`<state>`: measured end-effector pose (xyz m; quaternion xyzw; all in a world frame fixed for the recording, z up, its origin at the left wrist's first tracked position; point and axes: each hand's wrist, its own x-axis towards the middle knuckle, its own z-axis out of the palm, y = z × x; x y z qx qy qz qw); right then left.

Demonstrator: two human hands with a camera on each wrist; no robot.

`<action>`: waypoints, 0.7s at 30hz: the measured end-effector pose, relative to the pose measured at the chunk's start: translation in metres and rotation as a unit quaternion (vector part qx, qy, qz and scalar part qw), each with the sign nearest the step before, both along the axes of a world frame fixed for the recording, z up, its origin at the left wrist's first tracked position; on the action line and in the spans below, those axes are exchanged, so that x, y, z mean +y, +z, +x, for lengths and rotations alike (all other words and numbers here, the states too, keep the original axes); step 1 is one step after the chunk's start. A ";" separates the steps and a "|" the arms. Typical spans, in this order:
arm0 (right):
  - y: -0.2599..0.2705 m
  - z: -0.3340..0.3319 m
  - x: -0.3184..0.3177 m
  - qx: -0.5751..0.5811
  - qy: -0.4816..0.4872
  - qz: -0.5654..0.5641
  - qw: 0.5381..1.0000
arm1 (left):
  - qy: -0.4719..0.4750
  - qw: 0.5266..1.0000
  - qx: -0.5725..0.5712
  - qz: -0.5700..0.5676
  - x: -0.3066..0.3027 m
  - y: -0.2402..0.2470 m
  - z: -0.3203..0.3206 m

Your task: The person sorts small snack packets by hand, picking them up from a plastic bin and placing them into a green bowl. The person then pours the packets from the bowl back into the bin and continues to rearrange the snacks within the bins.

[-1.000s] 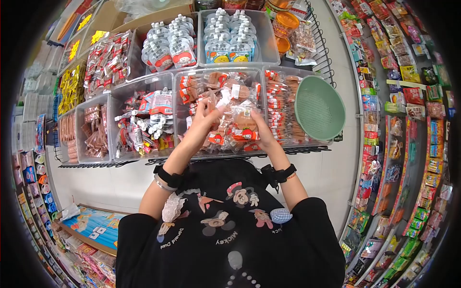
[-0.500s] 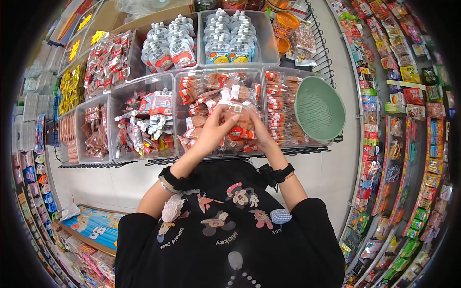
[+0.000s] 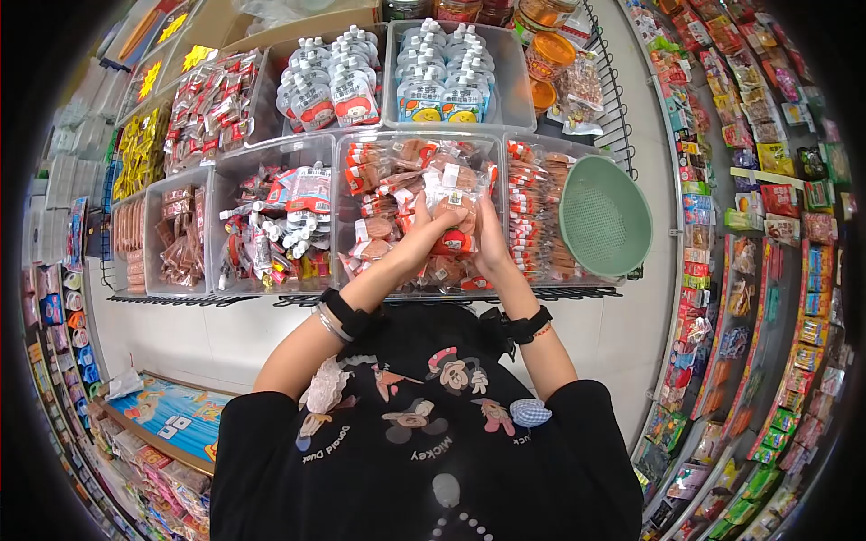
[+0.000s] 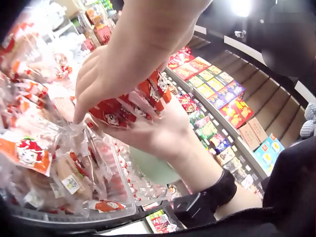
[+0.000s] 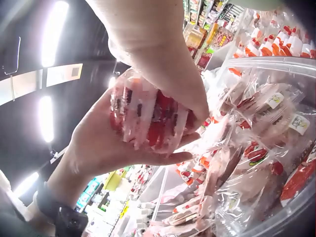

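Note:
Between both hands is a bunch of wrapped snack packets [image 3: 458,203], brown discs in clear film with red ends. The left hand [image 3: 427,236] grips them from the left, thumb across the top packet. Against their right side, the right hand [image 3: 492,242] holds the bunch, fingers pointing away from the body. In the left wrist view, red-ended packets [image 4: 133,103] stand side by side between the palms. The right wrist view shows the layered packet edges [image 5: 153,116]. Below the hands, a clear plastic bin [image 3: 420,136] contains more loose packets of this kind.
A green colander [image 3: 606,216] lies on the bin of stacked packets at right. Left stands a bin of mixed pouches [image 3: 275,225]; behind are spouted drink pouches [image 3: 442,86]. A black wire rack edge [image 3: 397,296] runs along the front. Stocked shelves [image 3: 776,298] line the right.
The left hand has come down from the loose packets at upper left and closed round the bunch. Both hands now press it together from the sides. The head view has shifted slightly.

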<state>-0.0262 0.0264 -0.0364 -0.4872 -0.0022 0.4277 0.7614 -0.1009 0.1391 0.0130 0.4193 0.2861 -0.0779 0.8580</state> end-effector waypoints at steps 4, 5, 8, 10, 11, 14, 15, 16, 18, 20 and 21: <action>0.012 0.001 -0.001 -0.007 0.012 -0.011 1.000 | -0.019 0.999 0.009 -0.025 -0.001 -0.006 -0.001; 0.014 0.001 -0.003 -0.004 0.032 -0.007 0.999 | -0.017 0.999 0.010 -0.026 -0.001 -0.013 -0.002; 0.034 0.003 -0.009 -0.005 0.080 0.000 0.997 | -0.024 0.998 -0.021 0.052 0.003 -0.024 -0.005; 0.035 -0.003 -0.009 -0.017 0.084 0.003 0.996 | -0.045 0.994 -0.023 0.097 0.001 -0.016 -0.006; 0.037 -0.006 -0.008 -0.014 0.088 0.003 0.996 | -0.041 0.994 -0.020 0.097 -0.002 -0.026 -0.006; 0.041 -0.012 -0.006 -0.051 0.042 -0.068 0.995 | -0.064 0.966 -0.027 0.248 -0.012 -0.041 -0.005; 0.040 -0.012 -0.007 -0.049 0.045 -0.068 0.996 | -0.062 0.966 -0.024 0.248 -0.013 -0.045 -0.005; 0.040 -0.012 -0.008 -0.046 0.044 -0.067 0.996 | -0.065 0.955 -0.038 0.287 -0.013 -0.048 -0.005; 0.037 -0.008 -0.013 0.027 0.067 -0.060 0.996 | -0.029 0.963 -0.052 0.262 -0.015 -0.049 -0.005; 0.036 -0.011 -0.020 -0.026 0.094 -0.067 0.993 | -0.028 0.964 -0.066 0.256 -0.010 -0.046 -0.005; 0.036 -0.012 -0.022 -0.081 0.120 -0.073 0.987 | -0.028 0.964 -0.081 0.251 -0.008 -0.046 -0.006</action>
